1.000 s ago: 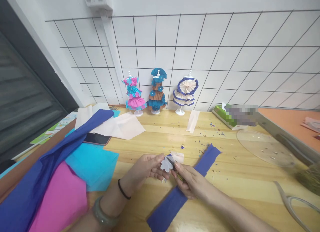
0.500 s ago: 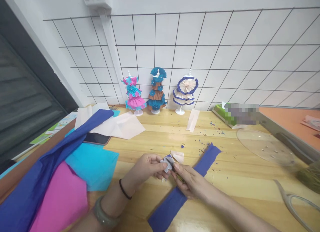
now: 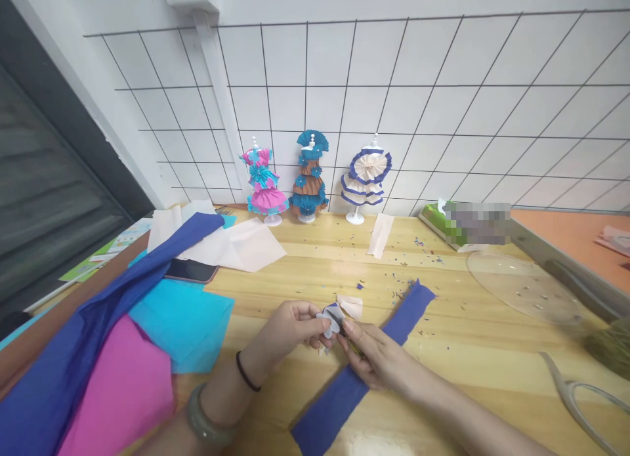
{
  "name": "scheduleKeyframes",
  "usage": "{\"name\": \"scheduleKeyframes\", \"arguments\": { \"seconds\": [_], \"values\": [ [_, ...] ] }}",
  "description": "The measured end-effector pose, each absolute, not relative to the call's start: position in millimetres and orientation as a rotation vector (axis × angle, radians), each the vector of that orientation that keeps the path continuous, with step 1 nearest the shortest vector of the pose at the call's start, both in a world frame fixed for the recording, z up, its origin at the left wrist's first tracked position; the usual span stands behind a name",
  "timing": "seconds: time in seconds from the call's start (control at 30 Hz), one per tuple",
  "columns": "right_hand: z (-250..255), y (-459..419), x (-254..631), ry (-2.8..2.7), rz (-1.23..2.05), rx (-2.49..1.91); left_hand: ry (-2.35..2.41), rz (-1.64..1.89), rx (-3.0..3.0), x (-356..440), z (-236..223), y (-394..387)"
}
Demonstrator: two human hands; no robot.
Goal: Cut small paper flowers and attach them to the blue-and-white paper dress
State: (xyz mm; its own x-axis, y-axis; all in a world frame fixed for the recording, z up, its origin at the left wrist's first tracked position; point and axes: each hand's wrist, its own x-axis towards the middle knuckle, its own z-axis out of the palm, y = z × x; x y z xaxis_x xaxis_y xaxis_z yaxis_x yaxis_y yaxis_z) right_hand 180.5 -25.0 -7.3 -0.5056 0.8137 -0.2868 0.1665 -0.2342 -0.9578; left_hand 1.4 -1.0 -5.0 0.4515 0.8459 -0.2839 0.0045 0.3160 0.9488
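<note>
My left hand (image 3: 290,331) pinches a small white-and-blue paper flower (image 3: 329,319) between thumb and fingers, low in the middle of the wooden table (image 3: 472,351). My right hand (image 3: 377,357) is closed around a thin dark tool (image 3: 347,334) whose tip touches the flower. Both hands hover over a long dark blue crepe strip (image 3: 364,371) lying diagonally on the table. A small cream paper scrap (image 3: 350,306) lies just behind the flower.
Three small dress figures (image 3: 309,177) stand at the back by a wire grid wall. Blue, cyan and pink paper sheets (image 3: 113,351) and a phone (image 3: 189,270) lie left. A clear plastic lid (image 3: 524,289), a green box (image 3: 443,225) and scissors (image 3: 575,397) lie right.
The paper flower has been drawn in more tightly between my fingers and looks smaller. Both hands stay in nearly the same spot.
</note>
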Motion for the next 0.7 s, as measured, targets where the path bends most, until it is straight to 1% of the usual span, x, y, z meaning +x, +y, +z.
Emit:
{"name": "scheduleKeyframes", "arguments": {
  "seconds": [0.37, 0.7],
  "values": [
    [-7.3, -24.7, 182.1, -1.628, 1.744, -1.145, 0.927, 0.690, 1.138, 0.8, -2.5, -0.3],
    [-0.1, -25.3, 180.0, -1.725, 1.759, -1.023, 0.964, 0.601, 1.133, -3.5, 3.9, 1.1]
  ]
}}
